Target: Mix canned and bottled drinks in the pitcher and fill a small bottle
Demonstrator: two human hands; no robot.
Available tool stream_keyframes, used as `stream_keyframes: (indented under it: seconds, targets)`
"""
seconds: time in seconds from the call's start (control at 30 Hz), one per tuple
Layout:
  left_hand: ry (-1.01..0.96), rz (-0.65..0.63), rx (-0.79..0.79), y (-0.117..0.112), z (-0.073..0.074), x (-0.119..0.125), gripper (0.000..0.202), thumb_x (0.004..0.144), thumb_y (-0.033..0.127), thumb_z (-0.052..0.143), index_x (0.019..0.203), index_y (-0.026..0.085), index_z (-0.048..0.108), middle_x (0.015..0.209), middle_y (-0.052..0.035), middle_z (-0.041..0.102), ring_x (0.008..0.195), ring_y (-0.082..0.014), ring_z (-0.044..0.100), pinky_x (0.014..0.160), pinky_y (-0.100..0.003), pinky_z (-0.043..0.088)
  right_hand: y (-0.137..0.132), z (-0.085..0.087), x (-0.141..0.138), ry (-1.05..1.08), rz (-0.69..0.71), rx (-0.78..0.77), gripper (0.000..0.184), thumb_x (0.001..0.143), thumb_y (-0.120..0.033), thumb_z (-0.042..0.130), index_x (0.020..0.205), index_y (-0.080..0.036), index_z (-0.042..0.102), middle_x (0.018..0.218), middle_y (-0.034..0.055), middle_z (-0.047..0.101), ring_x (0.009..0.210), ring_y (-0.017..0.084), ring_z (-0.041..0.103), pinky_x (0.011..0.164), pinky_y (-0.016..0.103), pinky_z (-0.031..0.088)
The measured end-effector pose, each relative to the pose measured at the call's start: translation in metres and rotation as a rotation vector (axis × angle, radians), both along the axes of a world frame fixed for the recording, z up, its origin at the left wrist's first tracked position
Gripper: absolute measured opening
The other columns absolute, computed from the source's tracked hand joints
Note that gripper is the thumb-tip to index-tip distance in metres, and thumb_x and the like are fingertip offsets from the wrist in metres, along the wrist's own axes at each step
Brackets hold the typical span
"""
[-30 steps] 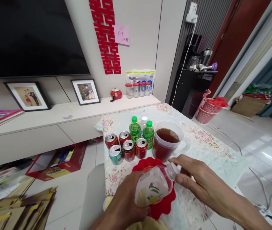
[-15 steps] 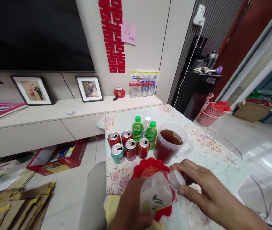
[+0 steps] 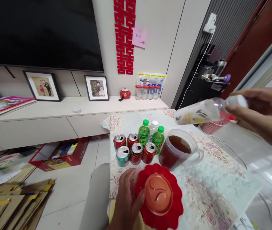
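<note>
My right hand [image 3: 266, 111] is raised at the right, its thumb and fingers closed round the white cap of a clear plastic bottle [image 3: 198, 111]. The bottle lies nearly level in the air, its base pointing left above the jug. A coloured print shows on its side. My left hand [image 3: 128, 198] is at the left rim of a red scalloped dish [image 3: 177, 198], thumb and fingers apart, the thumb over the rim. An orange round piece with a curved raised line [image 3: 158, 193] is in the middle of the dish. Whether the left fingers press on the dish is unclear.
A clear jug of brown liquid [image 3: 174, 150] stands behind the dish. Left of it are two green-capped bottles [image 3: 144, 131], a white-capped bottle [image 3: 154, 126] and several opened cans [image 3: 136, 154]. Red-lidded jars [image 3: 145, 92] stand on the low cabinet [image 3: 93, 110].
My left hand has let go of the bottle and moved to the dish's left rim. My right hand has lifted the bottle by its cap, up and to the right. The view has shifted slightly.
</note>
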State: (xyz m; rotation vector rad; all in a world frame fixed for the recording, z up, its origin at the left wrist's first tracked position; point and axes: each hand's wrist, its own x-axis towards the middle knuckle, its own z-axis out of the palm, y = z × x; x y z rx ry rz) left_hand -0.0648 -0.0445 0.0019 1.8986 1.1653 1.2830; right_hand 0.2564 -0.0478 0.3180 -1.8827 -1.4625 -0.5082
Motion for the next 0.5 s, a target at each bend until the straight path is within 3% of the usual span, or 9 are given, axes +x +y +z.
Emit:
stream_keyframes:
  seconds: [0.07,0.13,0.27,0.4,0.5]
  targets:
    - [0.013,0.016,-0.029,0.004,-0.013,-0.003,0.046,0.096,0.042,0.060,0.137,0.022,0.054,0.135,-0.0168,0.063,0.129,-0.0353,0.063,0.107,-0.058,0.056,0.035,0.002,0.007,-0.041,-0.045,-0.098,0.042,0.089,-0.055,0.067,0.115,-0.021,0.072,0.097,0.0100,0.073,0.082,0.025,0.066,0.071,0.039,0.049]
    - [0.017,0.018,-0.071,0.005,-0.024,-0.005,0.042,0.097,0.038,0.058,0.136,0.022,0.056,0.135,-0.0161,0.064,0.128,-0.0334,0.064,0.108,-0.056,0.056,0.071,-0.007,0.010,-0.083,-0.008,-0.236,0.039,0.090,-0.046,0.069,0.114,-0.016,0.073,0.104,0.0141,0.073,0.088,0.026,0.066,0.076,0.039,0.048]
    - [0.048,-0.012,-0.107,0.002,-0.043,-0.007,0.046,0.097,0.032,0.057,0.143,0.024,0.053,0.143,-0.0160,0.061,0.135,-0.0322,0.060,0.112,-0.054,0.054,0.131,-0.046,0.009,-0.148,0.075,-0.545,0.031,0.096,-0.038,0.064,0.109,-0.012,0.074,0.107,0.0146,0.074,0.093,0.025,0.068,0.080,0.036,0.050]
    - [0.092,-0.046,-0.150,0.003,-0.048,-0.008,0.046,0.098,0.029,0.056,0.144,0.023,0.052,0.145,-0.0165,0.060,0.136,-0.0309,0.060,0.112,-0.052,0.055,0.169,-0.084,0.004,-0.165,0.103,-0.822,0.032,0.098,-0.041,0.067,0.117,-0.015,0.069,0.113,0.0076,0.071,0.100,0.021,0.069,0.089,0.041,0.057]
    - [0.090,-0.062,-0.186,0.003,-0.044,-0.006,0.047,0.099,0.029,0.055,0.145,0.022,0.050,0.144,-0.0165,0.061,0.133,-0.0297,0.062,0.111,-0.051,0.055,0.184,-0.101,-0.001,-0.152,0.148,-0.997,0.033,0.099,-0.042,0.068,0.119,-0.015,0.068,0.117,0.0064,0.069,0.102,0.021,0.069,0.089,0.042,0.059]
